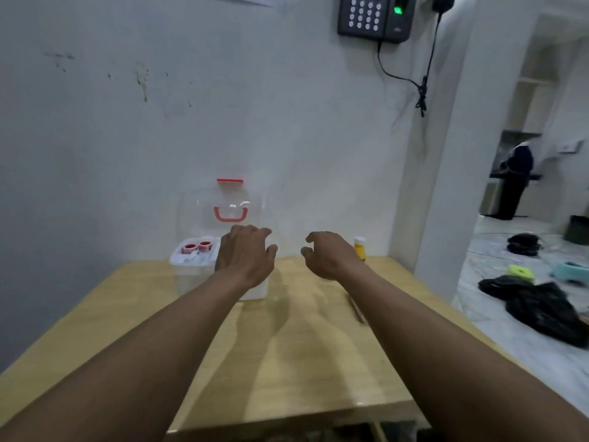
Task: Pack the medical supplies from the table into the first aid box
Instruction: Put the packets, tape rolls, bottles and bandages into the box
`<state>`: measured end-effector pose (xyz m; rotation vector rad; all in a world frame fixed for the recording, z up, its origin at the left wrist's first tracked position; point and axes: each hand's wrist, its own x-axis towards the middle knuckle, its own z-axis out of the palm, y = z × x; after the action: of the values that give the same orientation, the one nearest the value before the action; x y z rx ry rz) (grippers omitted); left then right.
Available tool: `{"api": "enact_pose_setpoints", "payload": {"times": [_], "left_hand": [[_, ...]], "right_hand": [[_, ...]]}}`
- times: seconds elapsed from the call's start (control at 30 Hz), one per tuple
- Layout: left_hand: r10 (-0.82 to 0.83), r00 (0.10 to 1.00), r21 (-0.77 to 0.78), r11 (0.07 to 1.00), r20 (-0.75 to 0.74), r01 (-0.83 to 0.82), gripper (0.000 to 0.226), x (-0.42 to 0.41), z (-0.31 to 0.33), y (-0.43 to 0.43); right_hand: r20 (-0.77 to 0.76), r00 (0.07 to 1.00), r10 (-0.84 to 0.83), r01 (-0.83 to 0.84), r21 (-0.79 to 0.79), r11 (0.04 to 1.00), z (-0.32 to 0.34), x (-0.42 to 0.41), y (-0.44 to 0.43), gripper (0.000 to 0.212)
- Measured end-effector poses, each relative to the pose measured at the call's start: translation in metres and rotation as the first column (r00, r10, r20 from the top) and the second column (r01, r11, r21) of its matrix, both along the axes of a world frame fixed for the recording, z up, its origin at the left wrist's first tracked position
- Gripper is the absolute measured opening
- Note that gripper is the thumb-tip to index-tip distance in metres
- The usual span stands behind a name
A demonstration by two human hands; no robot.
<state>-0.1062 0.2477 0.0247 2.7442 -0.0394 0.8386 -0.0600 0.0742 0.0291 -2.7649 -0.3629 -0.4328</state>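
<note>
I see both arms stretched over the wooden surface (pixel 287 362). My left hand (pixel 245 256) hovers over the clear box (pixel 191 275), its lid (pixel 223 205) standing open against the wall, its grip apart and empty. Two red-topped rolls (pixel 197 247) lie inside. My right hand (pixel 331 256), fingers loosely curled apart, holds nothing, near a yellow bottle (pixel 360 250).

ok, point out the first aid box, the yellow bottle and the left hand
first aid box (pixel 191 275), head view, front wall
yellow bottle (pixel 360 248), head view, yellow body under its white cap
left hand (pixel 245 256), head view, back of hand
</note>
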Motion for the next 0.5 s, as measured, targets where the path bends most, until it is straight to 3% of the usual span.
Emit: {"api": "enact_pose_setpoints", "payload": {"times": [0.27, 0.5], "left_hand": [[-0.114, 0.99, -0.003, 0.993, -0.079, 0.114, 0.047, 0.014, -0.017, -0.075], [-0.126, 0.984, -0.005, 0.992, -0.123, 0.127, 0.05, 0.053, -0.017, -0.11]], "right_hand": [[0.02, 0.988, -0.154, 0.155, -0.017, 0.988, -0.002, -0.007, -0.075, 0.037], [0.044, 0.981, -0.187, 0.188, -0.021, 0.982, -0.003, 0.018, -0.106, 0.037]]}}
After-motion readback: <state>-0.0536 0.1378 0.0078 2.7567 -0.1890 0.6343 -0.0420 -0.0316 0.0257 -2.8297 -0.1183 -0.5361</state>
